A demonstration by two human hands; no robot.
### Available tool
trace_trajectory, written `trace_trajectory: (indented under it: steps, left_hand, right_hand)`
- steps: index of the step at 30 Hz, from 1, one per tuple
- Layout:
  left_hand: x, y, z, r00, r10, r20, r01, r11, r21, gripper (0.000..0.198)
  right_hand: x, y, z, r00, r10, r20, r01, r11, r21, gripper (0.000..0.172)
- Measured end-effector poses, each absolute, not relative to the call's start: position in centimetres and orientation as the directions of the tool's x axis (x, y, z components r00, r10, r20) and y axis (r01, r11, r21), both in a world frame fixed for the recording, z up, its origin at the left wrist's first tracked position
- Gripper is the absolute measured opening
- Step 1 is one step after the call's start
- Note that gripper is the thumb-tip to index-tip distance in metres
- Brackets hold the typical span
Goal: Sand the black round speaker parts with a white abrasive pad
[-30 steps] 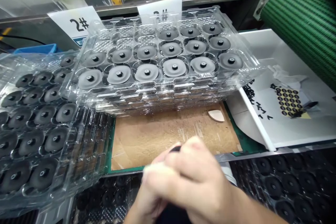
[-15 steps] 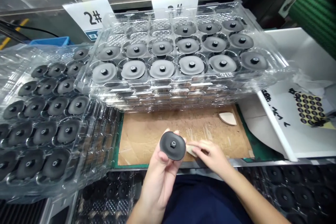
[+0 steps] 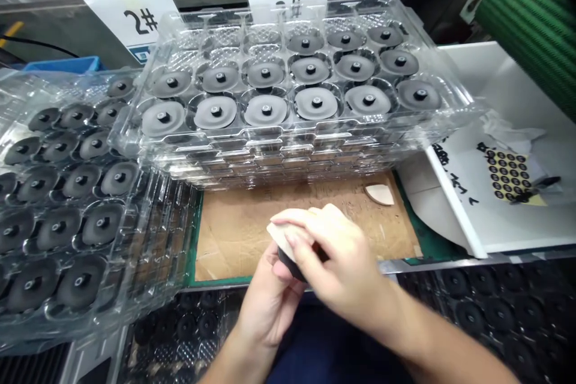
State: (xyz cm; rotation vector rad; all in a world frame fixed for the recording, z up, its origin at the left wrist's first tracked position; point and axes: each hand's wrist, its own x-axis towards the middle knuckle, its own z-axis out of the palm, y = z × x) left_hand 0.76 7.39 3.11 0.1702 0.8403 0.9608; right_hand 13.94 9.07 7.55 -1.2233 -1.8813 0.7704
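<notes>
Left hand (image 3: 265, 306) curled palm-up beneath a matte dark grey disc (image 3: 288, 265), fingers bent around its edge. Only a sliver of the dark rim showing, so the disc's exact tilt and long axis impossible to tell. Right hand (image 3: 339, 258) cupped over the top, fingers together and gently bent, pressing a pale beige curved pad (image 3: 279, 237) onto the disc, the pad's rounded edge jutting out toward the left. Both hands closed on their pieces, just above a scarred brown cardboard sheet (image 3: 288, 246) edged by a green mat (image 3: 194, 240). Near the far edge of the cardboard, a second pale fan-shaped pad (image 3: 379, 194). Beyond the hands, a tall stack of clear ribbed plastic trays (image 3: 288, 159), with grey round discs and black centre studs in moulded pockets. To the left, another clear stack of trays (image 3: 58, 222) holding darker discs. To the right, a white tray (image 3: 495, 228) bearing a sheet of small round black stickers (image 3: 506, 175).
</notes>
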Motion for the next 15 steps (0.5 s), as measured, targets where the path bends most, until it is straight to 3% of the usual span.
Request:
trace_trajectory:
  steps: [2, 5, 7, 11, 13, 15]
  left_hand:
    - [0.8, 7.5, 3.5, 0.314, 0.778, -0.544, -0.649, 0.594, 0.475, 0.051]
    - [0.5, 7.7, 3.7, 0.326, 0.777, -0.539, -0.653, 0.597, 0.465, 0.051]
    - [0.5, 7.8, 3.7, 0.330, 0.788, -0.519, -0.675, 0.581, 0.454, 0.052]
    - [0.9, 7.9, 3.7, 0.294, 0.802, -0.521, -0.704, 0.550, 0.449, 0.052]
    - [1.0, 7.7, 3.8, 0.280, 0.792, -0.543, -0.704, 0.554, 0.444, 0.050]
    - [1.0, 7.6, 3.8, 0.249, 0.793, -0.555, -0.708, 0.541, 0.455, 0.049]
  right_hand:
    - [14.2, 8.8, 7.6, -0.271, 0.912, 0.308, 0.452, 0.403, -0.795, 0.021]
    - [15.5, 8.1, 7.8, -0.416, 0.885, 0.209, 0.420, 0.391, -0.819, 0.020]
    - [16.4, 7.6, 7.8, -0.376, 0.911, 0.168, 0.498, 0.352, -0.792, 0.019]
    - [16.4, 7.0, 7.9, -0.266, 0.914, 0.306, 0.621, 0.406, -0.671, 0.020]
    - [16.0, 7.0, 7.9, -0.308, 0.887, 0.344, 0.566, 0.461, -0.683, 0.022]
    - [15.7, 7.1, 8.0, -0.324, 0.899, 0.294, 0.517, 0.429, -0.741, 0.020]
